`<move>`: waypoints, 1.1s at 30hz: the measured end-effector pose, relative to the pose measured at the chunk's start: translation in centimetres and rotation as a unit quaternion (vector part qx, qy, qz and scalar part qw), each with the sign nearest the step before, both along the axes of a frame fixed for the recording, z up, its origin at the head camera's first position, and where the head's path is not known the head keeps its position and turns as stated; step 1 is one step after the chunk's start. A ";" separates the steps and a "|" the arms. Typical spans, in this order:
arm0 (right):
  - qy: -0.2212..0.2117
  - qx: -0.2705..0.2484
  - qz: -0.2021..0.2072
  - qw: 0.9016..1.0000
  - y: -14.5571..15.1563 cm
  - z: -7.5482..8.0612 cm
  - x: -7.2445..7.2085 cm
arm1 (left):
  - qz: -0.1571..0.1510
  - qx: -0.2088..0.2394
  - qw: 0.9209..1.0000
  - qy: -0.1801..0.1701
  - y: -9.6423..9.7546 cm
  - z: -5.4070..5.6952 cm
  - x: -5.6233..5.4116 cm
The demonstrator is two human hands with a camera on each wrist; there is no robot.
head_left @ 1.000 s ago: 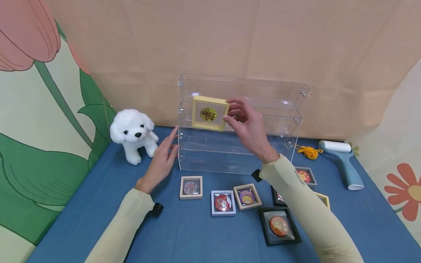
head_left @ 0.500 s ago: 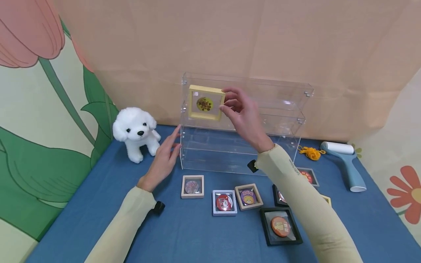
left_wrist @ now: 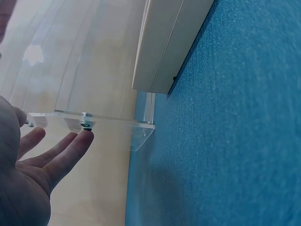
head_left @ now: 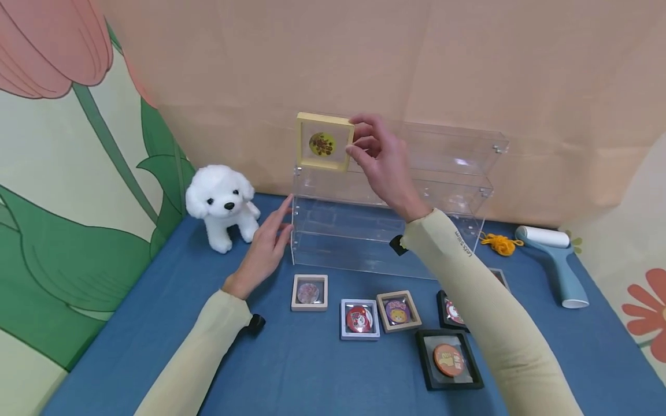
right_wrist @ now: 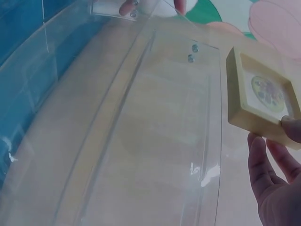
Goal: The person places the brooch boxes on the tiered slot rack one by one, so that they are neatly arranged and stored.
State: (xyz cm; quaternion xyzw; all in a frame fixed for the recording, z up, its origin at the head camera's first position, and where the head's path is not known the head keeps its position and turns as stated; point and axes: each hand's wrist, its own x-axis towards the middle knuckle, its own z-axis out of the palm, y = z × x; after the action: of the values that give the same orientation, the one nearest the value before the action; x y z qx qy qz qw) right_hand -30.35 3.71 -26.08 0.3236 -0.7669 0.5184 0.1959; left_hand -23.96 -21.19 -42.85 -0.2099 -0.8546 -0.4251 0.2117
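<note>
In the head view my right hand [head_left: 382,159] pinches a square yellow frame [head_left: 299,141] by its right edge; a round yellow badge with dark marks sits behind its clear window. The frame is upright in front of the upper left part of a clear acrylic tiered shelf [head_left: 364,254]. In the right wrist view the yellow frame [right_wrist: 237,101] is off the shelf, thumb on its face and fingers behind. My left hand [head_left: 263,248] has its fingers extended against the shelf's left side panel; the left wrist view shows fingertips [left_wrist: 84,136] at a metal fastener there.
On the blue cloth in front lie a beige frame [head_left: 309,308], a lilac frame [head_left: 360,336], another beige frame [head_left: 400,329] and black frames [head_left: 450,386]. A white plush dog [head_left: 221,196] stands left. Orange yarn [head_left: 502,244] and a blue lint roller [head_left: 564,271] lie right.
My right hand has lifted the yellow frame from the middle of the shelf to its upper left. The left hand stays at the side panel. The head view has shifted slightly.
</note>
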 end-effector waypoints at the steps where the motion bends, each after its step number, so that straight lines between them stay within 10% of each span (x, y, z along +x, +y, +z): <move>1: 0.002 -0.001 0.000 1.000 0.0 0.1 -0.1 | 0.000 0.000 1.000 -0.002 0.1 0.0 0.0; 33: 0.022 0.074 -0.067 0.995 0.0 -1.9 -0.2 | 0.000 -0.008 1.000 0.004 0.6 -0.2 0.2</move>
State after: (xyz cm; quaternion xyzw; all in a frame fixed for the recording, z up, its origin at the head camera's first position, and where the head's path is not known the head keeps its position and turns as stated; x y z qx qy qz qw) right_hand -30.54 3.69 -27.94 0.2967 -0.8186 0.4388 0.2223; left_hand -23.76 -20.63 -43.08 -0.2131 -0.8570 -0.4179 0.2131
